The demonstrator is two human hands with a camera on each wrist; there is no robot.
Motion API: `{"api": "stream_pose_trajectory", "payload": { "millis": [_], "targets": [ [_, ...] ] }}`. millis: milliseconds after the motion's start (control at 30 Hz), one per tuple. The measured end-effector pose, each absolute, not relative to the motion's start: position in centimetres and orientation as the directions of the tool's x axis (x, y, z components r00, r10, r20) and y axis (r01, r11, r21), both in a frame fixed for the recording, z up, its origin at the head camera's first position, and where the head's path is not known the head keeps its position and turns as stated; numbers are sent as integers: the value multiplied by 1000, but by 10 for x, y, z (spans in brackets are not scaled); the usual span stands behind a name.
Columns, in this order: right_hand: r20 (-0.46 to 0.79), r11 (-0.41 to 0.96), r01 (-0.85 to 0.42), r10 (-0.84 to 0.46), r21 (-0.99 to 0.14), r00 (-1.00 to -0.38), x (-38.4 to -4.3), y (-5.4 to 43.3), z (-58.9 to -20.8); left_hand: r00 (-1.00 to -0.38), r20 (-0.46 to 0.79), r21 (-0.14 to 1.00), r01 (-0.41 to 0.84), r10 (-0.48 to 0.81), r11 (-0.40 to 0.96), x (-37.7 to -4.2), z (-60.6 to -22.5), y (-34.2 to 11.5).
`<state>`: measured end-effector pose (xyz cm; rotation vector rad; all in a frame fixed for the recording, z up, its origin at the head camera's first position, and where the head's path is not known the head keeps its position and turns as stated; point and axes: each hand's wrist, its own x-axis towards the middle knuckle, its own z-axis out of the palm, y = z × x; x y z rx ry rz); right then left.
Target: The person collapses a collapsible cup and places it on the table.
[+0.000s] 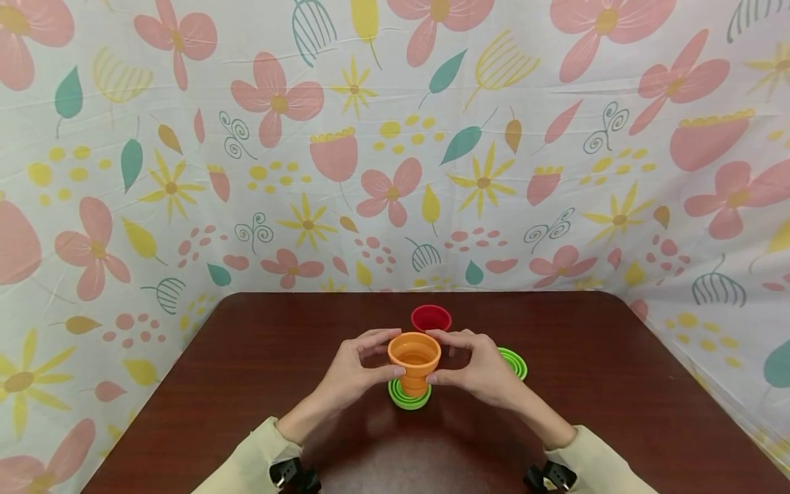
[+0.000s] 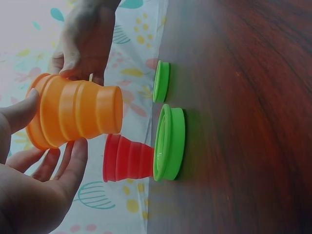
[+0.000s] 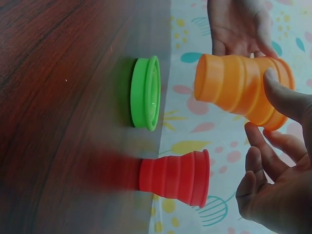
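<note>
Between my two hands is an orange collapsible cup (image 1: 415, 357), stretched to full height with its wide rim up. My left hand (image 1: 361, 367) grips its left side, thumb at the near side and fingers toward the back. From the right, my right hand (image 1: 478, 367) holds the same cup by thumb and fingertips near the rim. Both wrist views show the orange cup (image 2: 75, 109) raised off the table. Under it in the head view sits a green collapsed cup (image 1: 410, 401), flat on the table and partly covered by the orange one.
A red extended cup (image 1: 431, 317) stands upright behind the hands. Another green collapsed cup (image 1: 516, 362) lies to the right, partly behind my right hand. The dark wooden table (image 1: 278, 343) ends at a flower-print cloth (image 1: 382, 137) at the back.
</note>
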<state>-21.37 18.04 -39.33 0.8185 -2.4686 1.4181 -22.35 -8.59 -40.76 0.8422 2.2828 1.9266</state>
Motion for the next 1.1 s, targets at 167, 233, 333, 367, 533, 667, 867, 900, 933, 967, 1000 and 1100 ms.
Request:
{"api": "stream_pose_trajectory", "payload": {
  "millis": [167, 233, 333, 367, 533, 667, 867, 900, 933, 967, 1000, 1100],
  "targets": [
    [399, 393, -532, -372, -750, -838, -214, 182, -395, -849, 323, 920, 386, 419, 74, -222, -408, -86],
    [388, 396, -522, -371, -755, -843, -214, 183, -396, -846, 325, 919, 388, 422, 70, -222, -408, -85],
    [373, 401, -510, -372, -761, -850, -214, 184, -396, -841, 326, 917, 392, 431, 71, -222, -408, -86],
    [369, 404, -506, -372, -762, -852, -214, 184, -396, -839, 329, 916, 395, 434, 69, -222, -408, -86],
    [350, 399, -489, -372, -776, -860, -214, 185, -396, -822, 344, 907, 416, 453, 66, -221, -408, -87],
    [324, 390, -463, -372, -796, -870, -213, 185, -396, -810, 345, 910, 412, 475, 41, -220, -408, -88],
    [296, 381, -439, -378, -814, -877, -211, 186, -395, -793, 362, 905, 424, 489, 19, -219, -409, -89],
    [291, 376, -435, -381, -818, -878, -211, 186, -395, -793, 364, 905, 426, 489, 18, -219, -409, -89],
    [285, 370, -430, -386, -823, -877, -211, 186, -395, -792, 365, 903, 429, 489, 21, -219, -409, -89],
    [280, 360, -426, -392, -830, -877, -211, 187, -395, -793, 365, 903, 429, 488, 23, -219, -409, -90],
    [274, 350, -421, -398, -837, -875, -211, 187, -395, -795, 363, 903, 429, 486, 27, -219, -409, -90],
    [254, 311, -403, -423, -861, -870, -211, 187, -396, -803, 357, 905, 424, 478, 36, -218, -409, -91]
  ]
}}
